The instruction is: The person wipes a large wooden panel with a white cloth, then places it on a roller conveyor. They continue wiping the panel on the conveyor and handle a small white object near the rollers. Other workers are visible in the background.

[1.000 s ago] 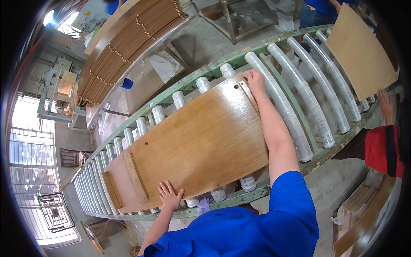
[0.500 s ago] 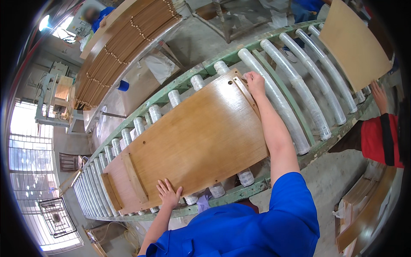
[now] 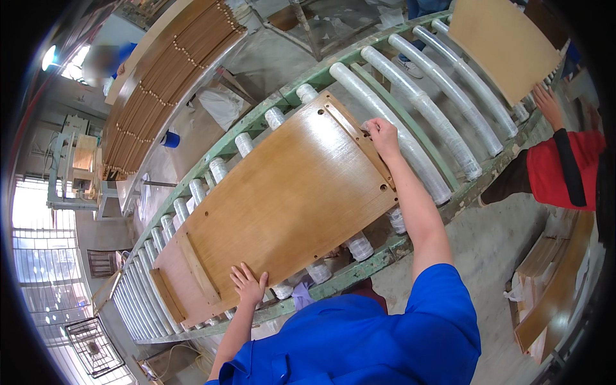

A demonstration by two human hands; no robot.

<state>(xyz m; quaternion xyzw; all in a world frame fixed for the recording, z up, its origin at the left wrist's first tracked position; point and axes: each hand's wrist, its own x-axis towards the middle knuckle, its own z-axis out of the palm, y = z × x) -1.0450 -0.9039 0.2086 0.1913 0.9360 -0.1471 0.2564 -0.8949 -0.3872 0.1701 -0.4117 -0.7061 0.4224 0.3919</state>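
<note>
A long brown wooden panel (image 3: 282, 199) with cross battens lies flat on a green roller conveyor (image 3: 359, 269). My left hand (image 3: 249, 285) rests flat on the panel's near edge, fingers spread. My right hand (image 3: 381, 133) grips the panel's right end at the batten, arm stretched out over the rollers. A second, lighter panel (image 3: 504, 45) lies farther along the conveyor at the upper right.
A person in a red sleeve (image 3: 557, 168) stands at the right, one hand (image 3: 547, 102) at the second panel's edge. A stack of wooden panels (image 3: 170, 77) sits beyond the conveyor. More boards (image 3: 558, 295) lean at the lower right. Grey concrete floor lies around.
The panel and both my hands sit slightly lower and more to the right in view than before. The other person's hand has moved up to the second panel.
</note>
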